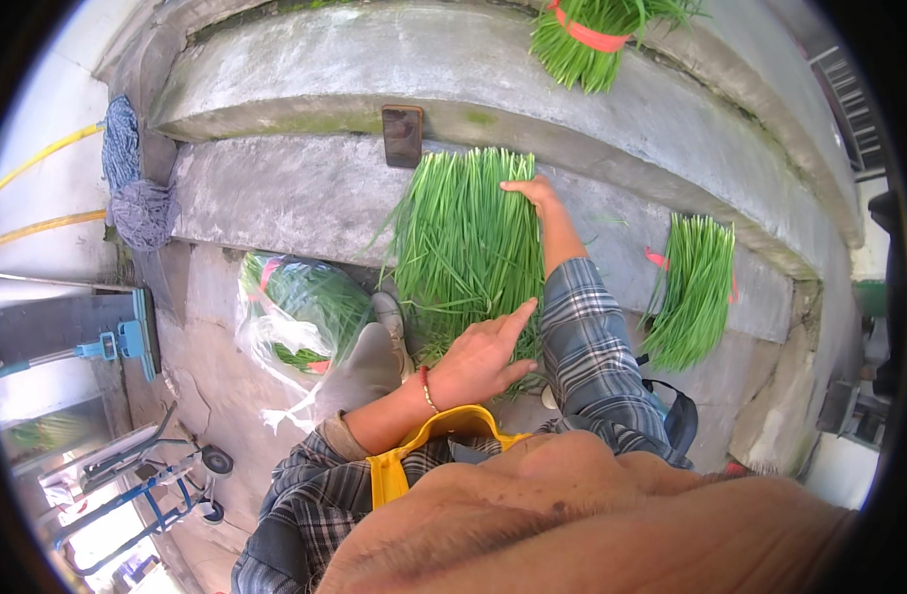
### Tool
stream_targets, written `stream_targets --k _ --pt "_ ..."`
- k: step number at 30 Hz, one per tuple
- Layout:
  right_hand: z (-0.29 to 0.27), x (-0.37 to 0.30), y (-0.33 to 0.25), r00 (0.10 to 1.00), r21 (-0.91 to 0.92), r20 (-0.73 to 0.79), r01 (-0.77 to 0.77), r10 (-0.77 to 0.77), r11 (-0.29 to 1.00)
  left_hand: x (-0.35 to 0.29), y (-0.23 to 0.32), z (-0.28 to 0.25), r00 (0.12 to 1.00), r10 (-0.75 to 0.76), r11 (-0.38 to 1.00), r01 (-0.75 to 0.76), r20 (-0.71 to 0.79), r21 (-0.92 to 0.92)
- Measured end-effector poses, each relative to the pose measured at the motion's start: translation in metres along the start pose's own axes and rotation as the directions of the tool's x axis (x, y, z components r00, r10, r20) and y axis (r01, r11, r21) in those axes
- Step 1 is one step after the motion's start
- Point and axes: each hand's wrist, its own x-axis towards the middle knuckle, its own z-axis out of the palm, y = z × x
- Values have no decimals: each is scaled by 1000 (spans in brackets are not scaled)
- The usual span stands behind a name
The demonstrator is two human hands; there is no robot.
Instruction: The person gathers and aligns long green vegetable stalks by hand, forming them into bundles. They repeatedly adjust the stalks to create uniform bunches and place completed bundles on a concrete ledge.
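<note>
A wide loose pile of long green chives (463, 238) lies across the concrete step in front of me, pale cut ends on the far side. My left hand (478, 356), with a red beaded bracelet at the wrist, rests over the near leafy part. Its index finger and thumb are stretched apart, and it holds nothing. At the pile's far right corner is my right hand (538, 191), set against its side. One digit reaches out straight over the stalks near the cut ends; the other fingers are mostly hidden.
A phone (403, 136) leans on the riser behind. Tied chive bunches lie right (693, 290) and on an upper step (600, 40). A clear plastic bag (305, 317) holding tied chives stands left, near a mop head (137, 188), a blue squeegee (127, 342) and a hand cart (151, 495).
</note>
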Motion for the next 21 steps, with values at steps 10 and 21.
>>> stream_targets --k 10,21 --pt "-14 -48 -9 979 245 -111 196 -174 949 -7 1 -3 999 44 996 -45 12 81" --pt "-13 -52 -36 998 303 64 -6 -14 953 -5 -3 7 998 68 985 -66 -10 162"
